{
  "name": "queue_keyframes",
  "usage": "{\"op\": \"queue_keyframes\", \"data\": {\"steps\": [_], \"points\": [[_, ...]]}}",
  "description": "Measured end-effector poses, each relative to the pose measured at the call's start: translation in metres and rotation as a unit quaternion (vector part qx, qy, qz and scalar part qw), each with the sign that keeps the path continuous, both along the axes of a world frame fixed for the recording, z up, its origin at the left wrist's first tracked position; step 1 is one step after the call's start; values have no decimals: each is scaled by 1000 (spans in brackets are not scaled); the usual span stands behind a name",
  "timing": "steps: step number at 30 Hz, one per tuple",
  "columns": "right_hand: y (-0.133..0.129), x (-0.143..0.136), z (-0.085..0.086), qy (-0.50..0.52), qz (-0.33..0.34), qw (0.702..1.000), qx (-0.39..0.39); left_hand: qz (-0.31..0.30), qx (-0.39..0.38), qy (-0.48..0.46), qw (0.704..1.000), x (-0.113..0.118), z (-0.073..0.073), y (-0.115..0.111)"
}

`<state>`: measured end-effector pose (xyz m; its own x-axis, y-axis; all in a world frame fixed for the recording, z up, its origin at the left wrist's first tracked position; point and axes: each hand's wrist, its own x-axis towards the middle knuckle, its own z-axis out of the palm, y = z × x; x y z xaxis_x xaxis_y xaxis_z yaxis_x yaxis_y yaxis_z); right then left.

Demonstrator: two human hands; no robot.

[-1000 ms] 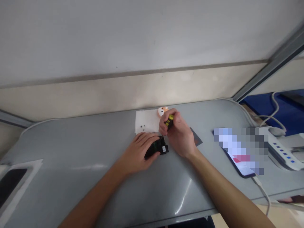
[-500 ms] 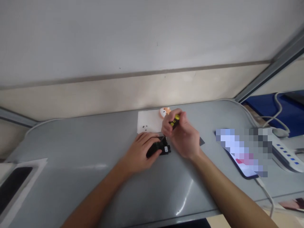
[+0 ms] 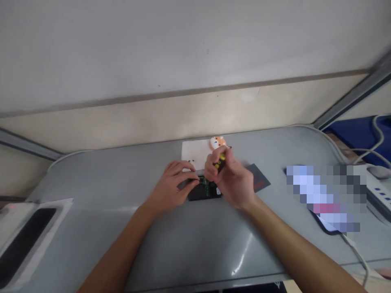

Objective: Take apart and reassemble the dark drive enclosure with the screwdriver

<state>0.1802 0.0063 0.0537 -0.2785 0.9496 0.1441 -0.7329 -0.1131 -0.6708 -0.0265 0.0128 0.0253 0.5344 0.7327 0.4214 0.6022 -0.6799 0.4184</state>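
Left fingers (image 3: 187, 176) nearly pinch at the circuit board (image 3: 207, 188), hold unclear; right fingers (image 3: 210, 167) curl around a handle (image 3: 220, 163).

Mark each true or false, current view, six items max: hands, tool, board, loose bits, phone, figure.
1. The right hand holds a black-and-yellow tool handle. True.
2. The phone with a lit screen lies left of both hands. False: it lies right of them.
3. Small dark bits lie on the square white paper. True.
4. The orange-and-white animal-faced figure is at the grey table's front edge. False: it is near the back edge.
5. The left hand's fingertips are at the black device with green circuitry. True.
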Motion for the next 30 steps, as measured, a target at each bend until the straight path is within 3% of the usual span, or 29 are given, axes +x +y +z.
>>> {"op": "queue_keyframes", "data": {"steps": [4, 12, 19, 25, 28, 30], "points": [[-2, -6, -5, -19, 9, 1000, -9, -8, -16, 11, 1000, 0, 2, -2], [1, 13, 15, -9, -58, 998, -9, -33, -36, 26, 998, 7, 3, -6], [5, 15, 19, 7, -82, 996, -18, -39, -63, -4, 997, 13, -3, -7], [13, 28, 23, 49, -102, 993, -25, -1, 4, 15, 1000, 6, -4, -3], [20, 37, 22, 53, -126, 991, -13, 63, 56, 51, 995, 6, 1, 13], [24, 42, 19, 51, -139, 989, 6, 55, 73, 104, 990, 14, 8, 30]]}}
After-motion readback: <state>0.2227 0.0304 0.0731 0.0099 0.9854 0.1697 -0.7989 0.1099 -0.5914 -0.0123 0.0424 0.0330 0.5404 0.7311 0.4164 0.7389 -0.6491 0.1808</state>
